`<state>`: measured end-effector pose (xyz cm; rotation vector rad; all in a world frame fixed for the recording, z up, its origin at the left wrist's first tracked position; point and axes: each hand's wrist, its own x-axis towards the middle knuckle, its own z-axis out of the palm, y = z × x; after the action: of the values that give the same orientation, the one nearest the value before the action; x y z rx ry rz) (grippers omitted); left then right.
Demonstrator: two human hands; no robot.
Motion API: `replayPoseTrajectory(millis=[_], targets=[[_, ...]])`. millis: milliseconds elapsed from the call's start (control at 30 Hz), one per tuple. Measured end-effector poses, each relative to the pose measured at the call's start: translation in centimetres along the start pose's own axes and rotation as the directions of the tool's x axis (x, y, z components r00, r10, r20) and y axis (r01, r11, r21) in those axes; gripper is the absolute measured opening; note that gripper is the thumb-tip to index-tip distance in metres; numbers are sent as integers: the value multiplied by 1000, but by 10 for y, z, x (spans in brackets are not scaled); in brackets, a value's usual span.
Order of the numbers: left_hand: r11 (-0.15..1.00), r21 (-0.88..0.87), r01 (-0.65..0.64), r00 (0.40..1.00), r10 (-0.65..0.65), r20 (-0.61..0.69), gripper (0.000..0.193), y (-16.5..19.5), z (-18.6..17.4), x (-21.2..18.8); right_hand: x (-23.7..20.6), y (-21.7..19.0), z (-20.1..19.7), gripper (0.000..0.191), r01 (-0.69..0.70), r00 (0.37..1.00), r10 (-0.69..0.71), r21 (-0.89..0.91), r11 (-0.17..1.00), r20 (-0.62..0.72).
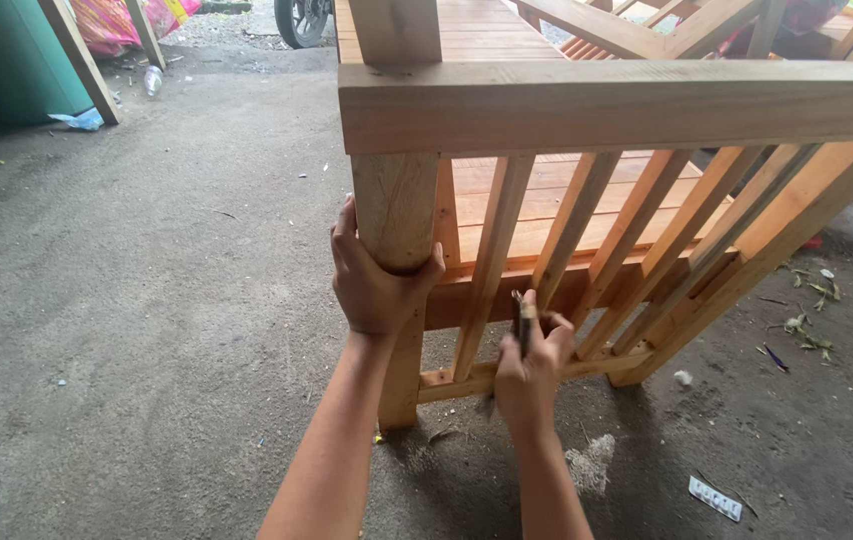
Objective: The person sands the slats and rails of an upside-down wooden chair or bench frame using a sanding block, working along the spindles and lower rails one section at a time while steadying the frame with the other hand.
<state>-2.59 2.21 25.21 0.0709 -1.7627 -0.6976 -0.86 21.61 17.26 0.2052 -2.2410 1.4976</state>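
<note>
A wooden bench (606, 105) of light reddish timber stands on the concrete, its side rail and slanted slats facing me. My left hand (371, 280) wraps around the thick round corner leg (394, 205). My right hand (531, 365) is closed on a small dark tool (522, 318), held upright between two slats just above the lower crossbar (466, 378). The tool's tip is partly hidden by my fingers.
Grey concrete floor with sawdust (594, 462) beside the leg. A white blister strip (714, 498) lies at lower right. Wood scraps and litter lie at right. A green bin (6, 60), leaning planks, a plastic bottle (152, 80) and a motorcycle wheel (298, 20) sit at the back.
</note>
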Motion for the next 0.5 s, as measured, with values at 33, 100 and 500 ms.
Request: replayPoseTrajectory(millis=[33,100,500], targets=[[1000,-5,5,1000,-5,0,98,1,-1,0,4,-3,-4,42,34,996,-36,-27,999,-77],[1000,-18,9,1000,-9,-1,99,2,-2,-1,12,-15,-14,18,99,966,-118,-91,991,-228],[999,-51,4,998,-7,-63,96,0,3,-1,-7,2,48,22,360,879,-379,-120,925,-289]])
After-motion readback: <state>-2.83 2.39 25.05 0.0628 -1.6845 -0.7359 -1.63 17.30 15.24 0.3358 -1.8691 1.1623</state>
